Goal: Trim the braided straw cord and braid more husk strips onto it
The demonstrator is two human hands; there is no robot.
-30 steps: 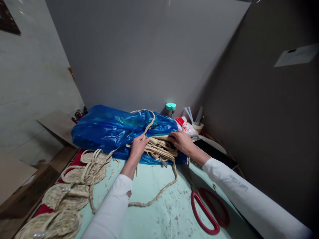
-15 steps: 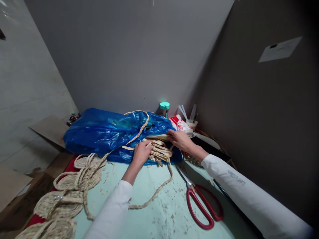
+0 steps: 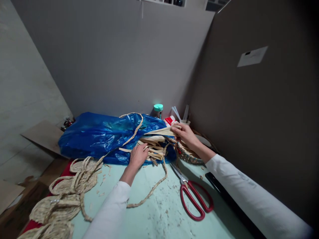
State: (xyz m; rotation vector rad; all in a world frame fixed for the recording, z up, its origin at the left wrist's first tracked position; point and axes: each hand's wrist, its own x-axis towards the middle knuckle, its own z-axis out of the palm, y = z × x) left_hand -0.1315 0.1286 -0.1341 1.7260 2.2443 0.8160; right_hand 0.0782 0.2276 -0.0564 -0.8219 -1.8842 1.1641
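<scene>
Here, right grip [image 3: 183,132] — strips [image 3: 160,132], blurred sleeve print [image 3: 246,179]

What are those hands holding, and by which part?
The right hand grips pale strips near their right end. The left hand touches the loose pile; whether it grips anything is unclear.

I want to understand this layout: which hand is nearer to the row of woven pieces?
Left. The left hand, at the pale strips, is to the right of the woven pieces; the right hand, holding more strips, is farther right and farther back.
</scene>
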